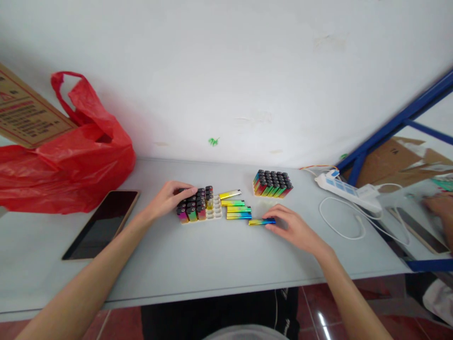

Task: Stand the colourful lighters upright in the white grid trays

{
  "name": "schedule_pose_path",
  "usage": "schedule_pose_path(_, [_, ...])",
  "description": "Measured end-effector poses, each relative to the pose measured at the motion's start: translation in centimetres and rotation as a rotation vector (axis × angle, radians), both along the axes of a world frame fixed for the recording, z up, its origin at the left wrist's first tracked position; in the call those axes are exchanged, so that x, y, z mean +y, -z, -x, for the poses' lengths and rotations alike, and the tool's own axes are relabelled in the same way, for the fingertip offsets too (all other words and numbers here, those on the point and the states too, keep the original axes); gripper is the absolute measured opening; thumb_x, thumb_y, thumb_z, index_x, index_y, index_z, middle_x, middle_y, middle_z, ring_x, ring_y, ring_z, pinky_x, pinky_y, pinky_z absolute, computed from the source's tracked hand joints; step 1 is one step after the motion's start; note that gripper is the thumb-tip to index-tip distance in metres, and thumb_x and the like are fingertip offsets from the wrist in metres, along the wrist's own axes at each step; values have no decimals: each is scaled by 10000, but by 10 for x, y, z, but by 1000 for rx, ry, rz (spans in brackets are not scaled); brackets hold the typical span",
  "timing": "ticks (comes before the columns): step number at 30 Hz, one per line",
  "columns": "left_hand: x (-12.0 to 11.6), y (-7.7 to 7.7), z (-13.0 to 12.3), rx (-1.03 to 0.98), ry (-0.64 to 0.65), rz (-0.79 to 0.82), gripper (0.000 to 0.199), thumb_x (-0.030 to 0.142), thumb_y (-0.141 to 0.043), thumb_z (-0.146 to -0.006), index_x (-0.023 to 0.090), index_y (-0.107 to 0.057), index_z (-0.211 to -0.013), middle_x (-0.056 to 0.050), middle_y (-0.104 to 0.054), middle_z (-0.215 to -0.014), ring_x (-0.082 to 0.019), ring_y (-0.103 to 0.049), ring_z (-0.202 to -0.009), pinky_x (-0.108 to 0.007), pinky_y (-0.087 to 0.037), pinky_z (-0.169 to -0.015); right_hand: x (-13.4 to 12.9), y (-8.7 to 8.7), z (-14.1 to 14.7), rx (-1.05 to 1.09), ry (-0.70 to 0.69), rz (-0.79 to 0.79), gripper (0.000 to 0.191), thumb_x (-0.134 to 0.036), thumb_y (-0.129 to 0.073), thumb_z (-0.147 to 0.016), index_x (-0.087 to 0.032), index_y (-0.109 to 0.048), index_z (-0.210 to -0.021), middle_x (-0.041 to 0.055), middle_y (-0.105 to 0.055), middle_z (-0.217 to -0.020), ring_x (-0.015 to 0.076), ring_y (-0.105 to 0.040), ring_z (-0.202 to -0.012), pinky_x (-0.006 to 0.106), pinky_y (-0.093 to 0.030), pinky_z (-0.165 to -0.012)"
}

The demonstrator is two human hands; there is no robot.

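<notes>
My left hand point(176, 194) rests on the black tops of upright lighters point(192, 208) in a white tray point(214, 213), its fingers bent over their back left part. Several cups at the tray's right side hold no lighter. Between my hands, several lighters point(239, 208) with yellow, green and blue bodies lie on their sides. My right hand point(285, 222) pinches the blue end of a yellow-blue lighter point(255, 222), which is level and low over the table. Behind it stands a full block of upright lighters point(272, 184).
A dark tablet point(102, 225) and a red plastic bag point(71, 165) with a cardboard box point(28, 108) are at the left. A power strip point(347, 189) with white cables lies right, beside a blue metal frame point(399, 120). Another person's hand point(439, 208) shows at the far right.
</notes>
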State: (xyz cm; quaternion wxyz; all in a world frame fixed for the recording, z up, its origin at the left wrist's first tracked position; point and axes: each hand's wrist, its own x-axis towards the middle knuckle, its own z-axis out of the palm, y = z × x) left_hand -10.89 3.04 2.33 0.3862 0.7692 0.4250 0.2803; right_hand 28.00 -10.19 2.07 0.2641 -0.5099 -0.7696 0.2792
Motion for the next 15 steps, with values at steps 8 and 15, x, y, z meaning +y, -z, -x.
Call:
schedule_pose_path(8, [-2, -4, -2, -13, 21, 17, 541, 616, -575, -924, 136, -790, -799, -26, -702, -728, -180, -578, -695, -237, -437, -610, 56, -28, 60, 897, 185, 106, 343, -544, -774, -852, -249, -649, -975, 45, -692, -1001, 214, -677, -972, 384, -585, -876])
schedule_pose_path(15, [-5, -7, -3, 15, 35, -7, 552, 602, -542, -951, 132, -763, -764, -22, -668, -684, -185, -577, -678, -251, -435, -602, 103, -29, 119, 948, 2, 343, 454, -648, -717, -844, -274, -521, -1009, -77, -554, -672, 99, -471, -516, 229, -475, -499])
